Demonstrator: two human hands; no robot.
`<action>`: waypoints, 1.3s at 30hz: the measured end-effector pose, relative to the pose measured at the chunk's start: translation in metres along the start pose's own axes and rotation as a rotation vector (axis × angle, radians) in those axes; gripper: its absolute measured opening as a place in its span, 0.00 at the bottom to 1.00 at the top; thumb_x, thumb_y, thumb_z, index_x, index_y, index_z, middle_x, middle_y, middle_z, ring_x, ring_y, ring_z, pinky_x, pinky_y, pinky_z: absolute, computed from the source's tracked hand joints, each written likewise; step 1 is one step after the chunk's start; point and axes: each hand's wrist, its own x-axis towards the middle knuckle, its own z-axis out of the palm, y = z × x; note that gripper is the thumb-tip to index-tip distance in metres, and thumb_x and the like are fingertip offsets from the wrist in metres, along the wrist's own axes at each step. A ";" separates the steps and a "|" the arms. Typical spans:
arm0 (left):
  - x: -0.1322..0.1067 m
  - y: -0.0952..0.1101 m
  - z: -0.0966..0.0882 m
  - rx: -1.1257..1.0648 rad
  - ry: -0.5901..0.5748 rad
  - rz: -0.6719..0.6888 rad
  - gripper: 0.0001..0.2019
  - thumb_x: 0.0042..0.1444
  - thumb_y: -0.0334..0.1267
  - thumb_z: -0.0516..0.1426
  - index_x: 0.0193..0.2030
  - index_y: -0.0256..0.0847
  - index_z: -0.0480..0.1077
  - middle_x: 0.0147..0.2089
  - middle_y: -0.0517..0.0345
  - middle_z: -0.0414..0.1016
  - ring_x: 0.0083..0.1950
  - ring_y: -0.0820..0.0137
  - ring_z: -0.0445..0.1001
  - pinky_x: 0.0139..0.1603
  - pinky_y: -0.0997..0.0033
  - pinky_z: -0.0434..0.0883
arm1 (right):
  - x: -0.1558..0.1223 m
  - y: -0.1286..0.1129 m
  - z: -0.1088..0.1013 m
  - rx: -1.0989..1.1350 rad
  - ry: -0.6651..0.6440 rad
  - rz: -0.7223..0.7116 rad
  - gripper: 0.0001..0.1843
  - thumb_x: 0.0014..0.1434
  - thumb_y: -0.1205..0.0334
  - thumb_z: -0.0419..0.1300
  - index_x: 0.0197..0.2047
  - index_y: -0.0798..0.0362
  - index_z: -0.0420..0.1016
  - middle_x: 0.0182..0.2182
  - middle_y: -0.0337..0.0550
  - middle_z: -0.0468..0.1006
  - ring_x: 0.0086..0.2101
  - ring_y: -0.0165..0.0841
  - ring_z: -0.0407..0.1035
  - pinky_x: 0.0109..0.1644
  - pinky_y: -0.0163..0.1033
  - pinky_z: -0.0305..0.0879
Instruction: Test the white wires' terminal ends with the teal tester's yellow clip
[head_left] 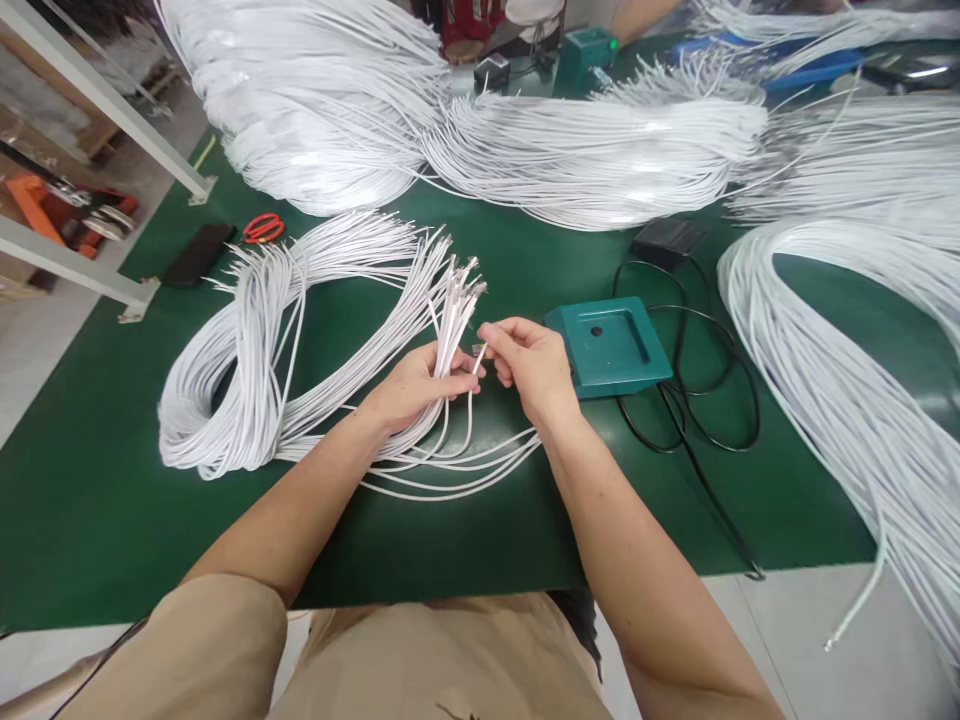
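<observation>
white cable bundle (439, 335) in left hand (409, 385)

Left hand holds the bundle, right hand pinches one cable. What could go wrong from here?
1. The right hand pinches the single cable only near its tip, so it may slip back into the bundle fanned out of the left hand.
2. The slack loops below both wrists cross each other; pulling one could tangle its neighbours.
3. The black cord coils beside the teal box, close to the right hand; a swept cable might snag it.
</observation>
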 end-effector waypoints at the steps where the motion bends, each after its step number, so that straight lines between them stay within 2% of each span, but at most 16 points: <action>1: 0.000 0.002 0.000 -0.017 0.004 -0.004 0.16 0.45 0.36 0.67 0.30 0.37 0.62 0.35 0.59 0.75 0.36 0.73 0.77 0.30 0.79 0.65 | 0.000 0.002 0.001 -0.006 -0.027 0.001 0.16 0.46 0.50 0.67 0.25 0.55 0.73 0.18 0.33 0.69 0.17 0.21 0.54 0.18 0.31 0.48; 5: 0.001 0.003 0.003 -0.074 0.132 0.077 0.18 0.45 0.37 0.68 0.28 0.37 0.60 0.27 0.63 0.69 0.33 0.75 0.75 0.27 0.81 0.63 | -0.001 0.009 0.009 -0.019 -0.102 0.027 0.14 0.46 0.52 0.67 0.27 0.56 0.77 0.20 0.37 0.73 0.20 0.24 0.59 0.20 0.32 0.51; 9: 0.004 -0.004 0.004 -0.020 0.233 0.133 0.17 0.42 0.37 0.69 0.30 0.37 0.63 0.27 0.64 0.70 0.30 0.76 0.74 0.26 0.79 0.64 | 0.001 0.014 0.010 0.035 -0.081 0.039 0.12 0.49 0.54 0.65 0.28 0.56 0.79 0.17 0.33 0.68 0.18 0.23 0.54 0.22 0.33 0.51; 14: 0.004 -0.005 0.005 -0.012 0.267 0.134 0.17 0.42 0.37 0.68 0.30 0.37 0.63 0.26 0.64 0.70 0.28 0.75 0.73 0.28 0.77 0.65 | 0.005 0.016 0.005 0.310 -0.255 0.207 0.13 0.48 0.58 0.66 0.32 0.59 0.81 0.21 0.37 0.70 0.20 0.21 0.52 0.24 0.32 0.50; 17: 0.003 -0.002 0.005 -0.012 0.261 0.146 0.17 0.44 0.37 0.68 0.30 0.37 0.62 0.26 0.64 0.70 0.28 0.76 0.73 0.28 0.77 0.65 | 0.005 0.015 0.003 0.415 -0.324 0.285 0.13 0.46 0.60 0.67 0.34 0.60 0.81 0.18 0.33 0.65 0.20 0.20 0.51 0.25 0.31 0.51; 19: 0.003 -0.002 0.005 0.014 0.269 0.159 0.16 0.46 0.37 0.67 0.31 0.37 0.62 0.27 0.63 0.70 0.28 0.75 0.73 0.27 0.77 0.64 | 0.004 0.013 0.004 0.406 -0.311 0.291 0.13 0.47 0.61 0.66 0.34 0.60 0.81 0.16 0.31 0.61 0.20 0.21 0.52 0.25 0.31 0.51; 22: 0.003 -0.004 0.005 0.063 0.273 0.170 0.14 0.48 0.36 0.65 0.32 0.38 0.61 0.29 0.62 0.72 0.29 0.74 0.74 0.27 0.76 0.65 | 0.002 0.010 0.007 0.303 -0.230 0.259 0.12 0.48 0.61 0.63 0.34 0.60 0.80 0.16 0.31 0.62 0.19 0.21 0.53 0.23 0.31 0.49; 26: 0.001 -0.004 0.007 0.106 0.212 0.199 0.12 0.51 0.35 0.62 0.33 0.39 0.60 0.30 0.61 0.74 0.29 0.73 0.76 0.28 0.75 0.65 | -0.001 0.004 0.007 0.139 -0.134 0.105 0.16 0.48 0.63 0.61 0.42 0.56 0.79 0.18 0.31 0.68 0.19 0.23 0.58 0.24 0.32 0.53; 28: 0.000 -0.003 0.007 0.132 0.189 0.218 0.12 0.52 0.36 0.62 0.33 0.39 0.60 0.29 0.61 0.74 0.29 0.73 0.76 0.29 0.74 0.66 | -0.001 0.001 0.007 0.089 -0.160 0.036 0.12 0.50 0.62 0.61 0.39 0.55 0.79 0.18 0.31 0.68 0.20 0.23 0.59 0.26 0.33 0.56; 30: -0.001 -0.002 0.007 0.156 0.179 0.221 0.12 0.53 0.37 0.62 0.33 0.39 0.60 0.30 0.61 0.74 0.30 0.72 0.76 0.30 0.73 0.66 | -0.001 0.000 0.006 0.040 -0.185 -0.002 0.08 0.51 0.59 0.62 0.30 0.55 0.77 0.19 0.33 0.69 0.21 0.24 0.62 0.28 0.33 0.58; 32: -0.002 -0.002 0.007 0.155 0.177 0.215 0.12 0.53 0.38 0.62 0.33 0.39 0.61 0.31 0.59 0.75 0.30 0.72 0.76 0.31 0.73 0.67 | -0.001 0.000 0.004 0.006 -0.167 -0.018 0.10 0.49 0.57 0.65 0.26 0.55 0.75 0.20 0.34 0.72 0.22 0.24 0.63 0.28 0.34 0.59; 35: -0.001 -0.004 0.006 0.093 0.181 0.202 0.12 0.52 0.37 0.62 0.34 0.38 0.61 0.32 0.59 0.75 0.31 0.72 0.77 0.32 0.73 0.68 | 0.000 0.002 0.002 0.002 -0.119 -0.018 0.11 0.46 0.56 0.68 0.28 0.56 0.77 0.20 0.35 0.73 0.22 0.24 0.60 0.28 0.34 0.58; 39: 0.001 -0.004 0.004 0.005 0.187 0.212 0.12 0.51 0.36 0.63 0.37 0.38 0.63 0.33 0.61 0.74 0.32 0.73 0.77 0.33 0.75 0.68 | 0.002 0.004 0.000 -0.028 -0.116 -0.012 0.08 0.49 0.59 0.65 0.29 0.56 0.77 0.21 0.35 0.73 0.22 0.23 0.60 0.28 0.33 0.58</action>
